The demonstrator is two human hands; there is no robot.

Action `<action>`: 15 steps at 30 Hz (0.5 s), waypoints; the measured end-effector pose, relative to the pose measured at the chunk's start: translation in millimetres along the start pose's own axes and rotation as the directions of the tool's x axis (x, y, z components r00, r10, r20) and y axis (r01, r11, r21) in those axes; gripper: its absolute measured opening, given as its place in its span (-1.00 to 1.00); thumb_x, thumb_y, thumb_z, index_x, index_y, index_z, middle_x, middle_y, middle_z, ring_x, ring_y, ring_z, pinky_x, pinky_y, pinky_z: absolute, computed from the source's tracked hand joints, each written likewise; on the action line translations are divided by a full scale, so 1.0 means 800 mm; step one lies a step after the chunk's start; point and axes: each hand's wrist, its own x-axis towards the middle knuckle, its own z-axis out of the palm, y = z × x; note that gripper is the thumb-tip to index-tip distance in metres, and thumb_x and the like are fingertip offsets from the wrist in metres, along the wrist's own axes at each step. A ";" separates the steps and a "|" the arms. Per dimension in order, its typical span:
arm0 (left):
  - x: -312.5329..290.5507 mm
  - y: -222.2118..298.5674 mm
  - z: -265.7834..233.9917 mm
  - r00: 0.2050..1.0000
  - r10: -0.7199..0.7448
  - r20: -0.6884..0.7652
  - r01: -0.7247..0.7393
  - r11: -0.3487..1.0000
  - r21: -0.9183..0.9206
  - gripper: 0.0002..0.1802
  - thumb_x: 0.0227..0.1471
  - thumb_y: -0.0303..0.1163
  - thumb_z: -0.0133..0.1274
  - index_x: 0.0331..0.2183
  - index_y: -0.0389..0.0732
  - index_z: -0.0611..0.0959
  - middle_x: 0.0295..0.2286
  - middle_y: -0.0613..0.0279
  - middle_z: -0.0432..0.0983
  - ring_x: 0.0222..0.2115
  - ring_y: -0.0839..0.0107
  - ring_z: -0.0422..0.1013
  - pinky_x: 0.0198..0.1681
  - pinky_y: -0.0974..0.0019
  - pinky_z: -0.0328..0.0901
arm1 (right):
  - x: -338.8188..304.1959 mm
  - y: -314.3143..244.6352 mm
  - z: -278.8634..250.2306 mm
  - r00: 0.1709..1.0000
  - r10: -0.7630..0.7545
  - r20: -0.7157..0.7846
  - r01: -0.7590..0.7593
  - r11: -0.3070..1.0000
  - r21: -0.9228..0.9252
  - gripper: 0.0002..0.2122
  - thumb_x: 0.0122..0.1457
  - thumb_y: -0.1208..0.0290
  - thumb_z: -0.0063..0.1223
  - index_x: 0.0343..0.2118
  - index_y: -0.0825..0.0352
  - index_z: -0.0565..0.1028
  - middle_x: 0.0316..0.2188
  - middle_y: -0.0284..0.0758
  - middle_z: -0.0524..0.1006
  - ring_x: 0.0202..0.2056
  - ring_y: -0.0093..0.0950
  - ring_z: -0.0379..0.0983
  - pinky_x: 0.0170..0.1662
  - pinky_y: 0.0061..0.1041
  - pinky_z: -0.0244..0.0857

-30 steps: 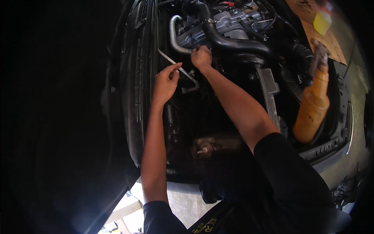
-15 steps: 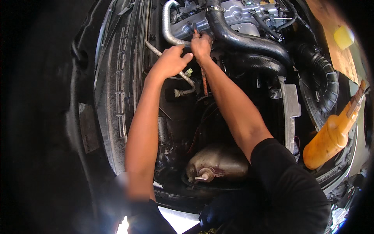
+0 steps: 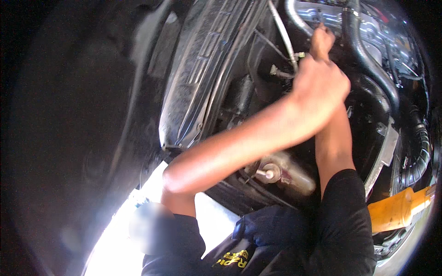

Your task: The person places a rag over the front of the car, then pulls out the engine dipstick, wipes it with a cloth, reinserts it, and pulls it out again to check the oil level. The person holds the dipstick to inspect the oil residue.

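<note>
My right hand (image 3: 323,40) is closed near the metal engine cover (image 3: 304,9), at the upper right. The dark end of a slim tool (image 3: 320,16) sticks up out of its fingers; most of the tool is hidden. My left hand (image 3: 321,83) is smeared by motion and crosses in front of my right wrist. Its fingers are hidden, so whether it grips anything does not show. Beside the hands, a bent silver pipe (image 3: 294,18) runs on the left and a thick black hose (image 3: 363,50) on the right.
Below my forearms lies a cloudy plastic reservoir (image 3: 294,175) with a pale cap. An orange bottle (image 3: 393,211) rests at the lower right beside a metal bracket (image 3: 382,154). The ribbed hose (image 3: 420,152) curves along the right edge. Left of my arms is the car's fender edge (image 3: 184,92).
The view has swung left, so the engine sits farther right. My left hand has moved from beside my right hand to across its wrist. The tool's long orange part is now hidden.
</note>
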 end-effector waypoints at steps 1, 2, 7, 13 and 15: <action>-0.023 0.019 -0.014 0.997 0.036 -0.067 -0.038 0.999 -0.030 -0.80 0.01 -0.34 0.20 -0.30 -0.16 0.80 -0.37 0.23 0.69 -0.24 0.34 0.62 -0.22 0.23 0.35 | 0.023 -0.003 -0.005 0.999 0.032 -0.005 -0.031 0.998 0.052 -0.58 0.28 0.21 0.00 -0.18 0.60 0.61 -0.24 0.16 0.65 -0.16 -0.04 0.61 -0.06 -0.11 0.40; -0.054 0.029 -0.016 0.996 0.030 -0.088 -0.035 0.998 -0.054 -0.80 0.00 -0.36 0.20 -0.31 -0.19 0.79 -0.41 0.22 0.68 -0.24 0.35 0.61 -0.21 0.23 0.35 | -0.016 -0.020 0.000 0.994 0.111 0.015 -0.112 0.988 0.107 -0.57 0.28 0.22 0.02 -0.14 0.62 0.59 -0.23 0.16 0.65 -0.16 -0.09 0.62 -0.05 -0.16 0.41; -0.116 0.014 -0.022 0.971 0.150 -0.185 -0.180 0.971 -0.159 -0.77 0.00 -0.43 0.18 -0.24 -0.23 0.75 -0.31 0.14 0.67 -0.20 0.29 0.58 -0.13 0.20 0.36 | 0.057 0.004 0.011 0.990 0.138 -0.013 -0.135 0.982 0.130 -0.63 0.29 0.27 -0.01 -0.12 0.55 0.57 -0.30 -0.01 0.65 -0.29 -0.18 0.59 -0.19 -0.21 0.42; -0.160 -0.025 0.012 0.944 0.218 0.248 -0.113 0.919 -0.378 -0.62 0.17 -0.39 0.08 0.03 -0.20 0.65 -0.09 0.12 0.59 0.03 0.16 0.49 0.18 0.05 0.28 | -0.008 -0.011 0.002 0.947 0.286 0.147 -0.292 0.956 0.020 -0.68 0.28 0.25 -0.02 -0.30 0.47 0.59 -0.40 -0.08 0.62 -0.36 -0.22 0.57 -0.27 -0.18 0.42; -0.149 -0.022 -0.010 0.920 0.216 0.326 -0.028 0.868 -0.496 -0.58 0.25 -0.32 0.05 0.12 -0.18 0.60 -0.01 0.11 0.56 0.11 0.15 0.43 0.27 0.04 0.22 | 0.020 0.005 0.000 0.974 0.175 0.141 -0.159 0.980 -0.120 -0.63 0.32 0.22 -0.01 -0.31 0.55 0.58 -0.35 0.06 0.64 -0.26 -0.01 0.60 -0.12 -0.10 0.42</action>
